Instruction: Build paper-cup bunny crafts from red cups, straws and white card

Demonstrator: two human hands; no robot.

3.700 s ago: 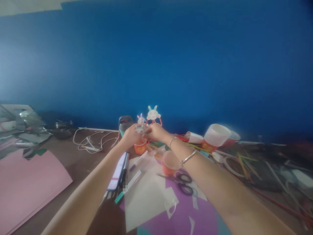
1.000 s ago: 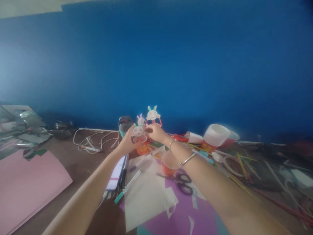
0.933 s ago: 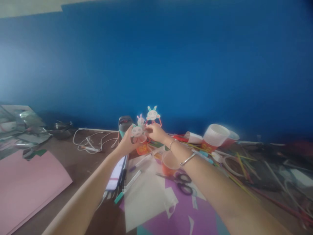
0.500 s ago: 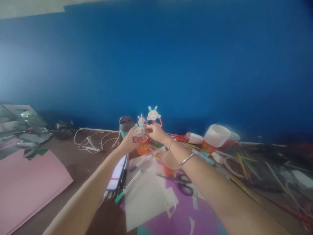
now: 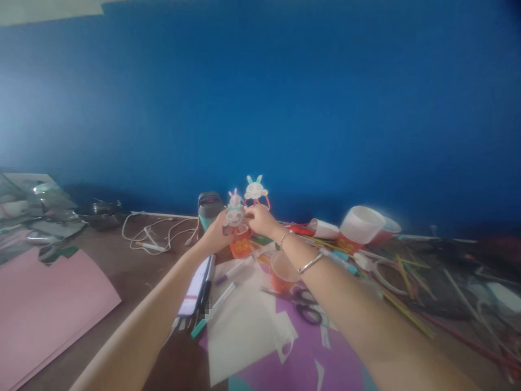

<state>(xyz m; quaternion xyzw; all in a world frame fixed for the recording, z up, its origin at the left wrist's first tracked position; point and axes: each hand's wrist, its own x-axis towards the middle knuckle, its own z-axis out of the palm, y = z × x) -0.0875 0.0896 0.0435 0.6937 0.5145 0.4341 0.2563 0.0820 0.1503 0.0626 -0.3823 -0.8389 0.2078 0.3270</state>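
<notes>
Above an orange paper cup [image 5: 241, 244], my left hand [image 5: 216, 233] grips a white paper animal head [image 5: 235, 218] with a drawn face and small green ears. My right hand [image 5: 260, 219] pinches the right edge of the same paper head, its fingertips partly hidden. Just behind my hands stands a second paper head [image 5: 255, 190] with green ears and pinkish cheeks, a red pipe-cleaner loop [image 5: 266, 202] beside it. A smaller pink-eared figure [image 5: 233, 196] shows right behind the held piece. Below my right wrist sits another orange cup [image 5: 284, 271].
Black-handled scissors [image 5: 308, 314] and a green-capped marker [image 5: 211, 312] lie on white and purple paper. A phone [image 5: 195, 288] is left of them. Stacked paper cups [image 5: 362, 225] and pipe cleaners [image 5: 407, 277] fill the right; pink paper [image 5: 52, 309] covers the left.
The held paper head has shifted slightly right and tilted a little. Both hands keep their hold, and the surrounding things stay in place.
</notes>
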